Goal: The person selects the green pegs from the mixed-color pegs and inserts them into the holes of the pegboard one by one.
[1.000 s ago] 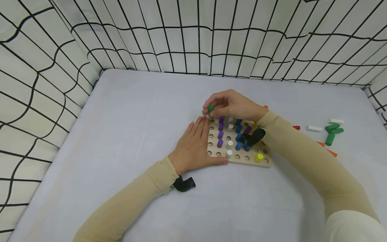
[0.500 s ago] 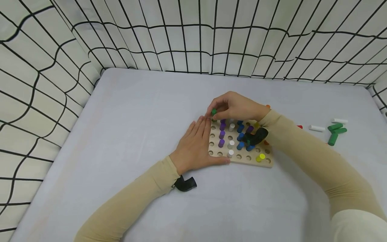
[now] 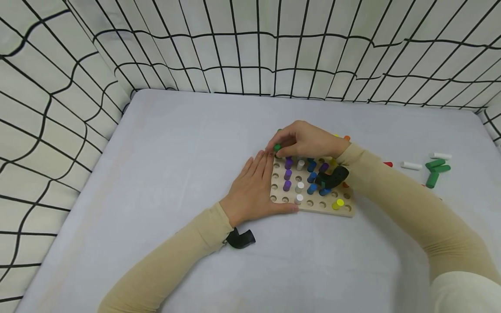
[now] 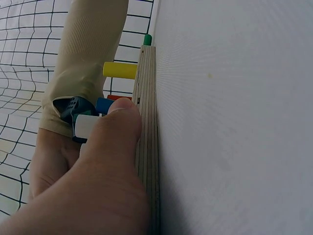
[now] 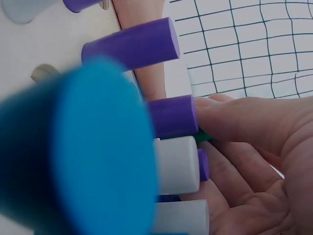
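Right hand [image 3: 303,140] pinches green peg [image 3: 277,148] between thumb and fingers, over far left corner of pegboard [image 3: 316,208]; whether the peg sits in a hole, can't tell. Left hand [image 3: 250,191] laid flat, nothing gripped, straight fingers along the board's left edge, thumb against near edge. On board: purple pegs [image 3: 287,174], white pegs [image 3: 299,188], blue pegs [image 3: 312,177] upright in rows, yellow peg [image 3: 338,204] by near right corner. Loose green pegs [image 3: 432,179] and loose white pegs [image 3: 411,165] lying right of board on table [image 3: 195,143].
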Motion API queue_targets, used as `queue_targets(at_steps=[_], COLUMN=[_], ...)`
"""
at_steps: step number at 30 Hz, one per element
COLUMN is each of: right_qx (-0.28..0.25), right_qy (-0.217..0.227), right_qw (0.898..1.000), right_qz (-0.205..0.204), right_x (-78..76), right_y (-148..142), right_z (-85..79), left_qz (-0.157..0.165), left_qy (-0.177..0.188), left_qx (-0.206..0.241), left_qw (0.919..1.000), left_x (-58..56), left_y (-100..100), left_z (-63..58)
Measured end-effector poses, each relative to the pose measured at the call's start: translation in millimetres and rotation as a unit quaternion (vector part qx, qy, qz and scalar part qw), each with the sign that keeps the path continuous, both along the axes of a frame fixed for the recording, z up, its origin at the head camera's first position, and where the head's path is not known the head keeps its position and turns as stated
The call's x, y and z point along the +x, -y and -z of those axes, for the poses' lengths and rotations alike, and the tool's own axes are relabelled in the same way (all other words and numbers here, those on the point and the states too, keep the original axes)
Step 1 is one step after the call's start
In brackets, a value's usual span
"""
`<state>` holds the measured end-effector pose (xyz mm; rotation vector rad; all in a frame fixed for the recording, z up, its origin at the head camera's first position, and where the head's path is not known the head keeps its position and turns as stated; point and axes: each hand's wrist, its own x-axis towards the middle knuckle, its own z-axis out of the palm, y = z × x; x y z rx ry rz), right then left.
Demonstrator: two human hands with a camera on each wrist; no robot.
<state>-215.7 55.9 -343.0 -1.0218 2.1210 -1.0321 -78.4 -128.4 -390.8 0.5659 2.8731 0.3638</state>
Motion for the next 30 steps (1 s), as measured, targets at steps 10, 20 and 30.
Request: queue_targets(at_steps=[10, 20, 30], right_qx=[-0.002, -0.004, 0.022], right_qy=[-0.011, -0.033, -0.054], right_qw=[1.0, 0.999, 0.998], right_qz=[-0.014, 0.003, -0.01], right_x=[2.5, 3.8, 4.3], right_y=[0.0, 3.4, 5.8], right_z=[1.7, 1.8, 0.0], left_qz=[-0.004, -0.005, 0.0], left_qy=[0.0, 0.001, -0.003], left_qx=[-0.002, -0.004, -0.007], left_qw=[1.0, 1.0, 1.0], left_x=[2.0, 0.6, -0.4], left_y=[0.7, 0.1, -1.0], left_z=[0.2, 0.8, 0.9])
